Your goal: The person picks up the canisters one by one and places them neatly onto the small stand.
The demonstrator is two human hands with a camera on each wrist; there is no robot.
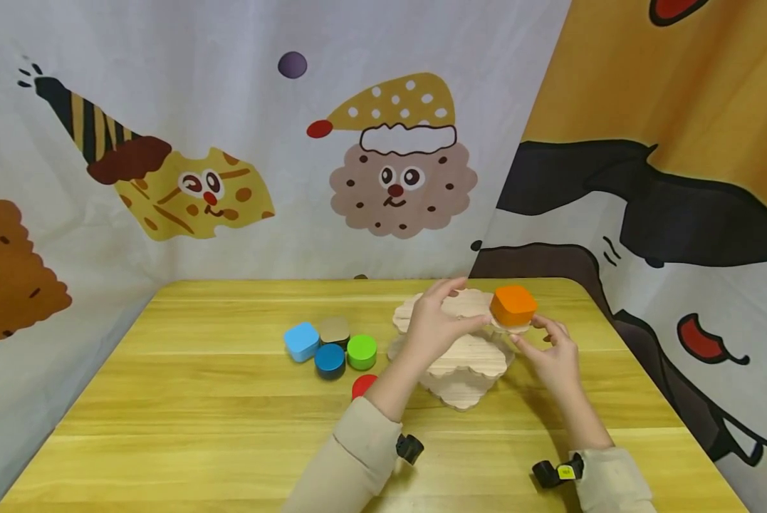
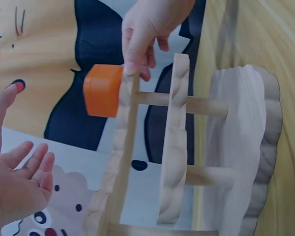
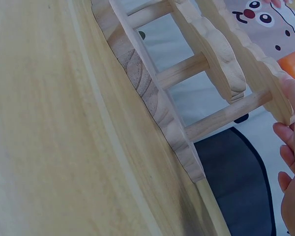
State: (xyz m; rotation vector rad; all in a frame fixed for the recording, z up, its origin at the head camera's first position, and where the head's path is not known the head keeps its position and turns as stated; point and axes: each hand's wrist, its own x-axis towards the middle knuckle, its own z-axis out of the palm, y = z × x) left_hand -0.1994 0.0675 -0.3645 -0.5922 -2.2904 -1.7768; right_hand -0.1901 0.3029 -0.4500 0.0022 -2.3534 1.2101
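A pale wooden tiered stand with scalloped boards joined by round dowels stands on the table. On the right end of its top board sits an orange block with rounded corners. My right hand pinches the edge of that board beside the block, the thumb above and the fingers below, as the left wrist view shows. Over the stand's left part hovers my left hand, its fingers spread and holding nothing. In the right wrist view, the right hand is partly cut off by the frame edge.
Left of the stand lie several blocks: light blue, tan, dark blue and green. A red block is partly hidden by the left forearm. A printed curtain hangs behind the wooden table.
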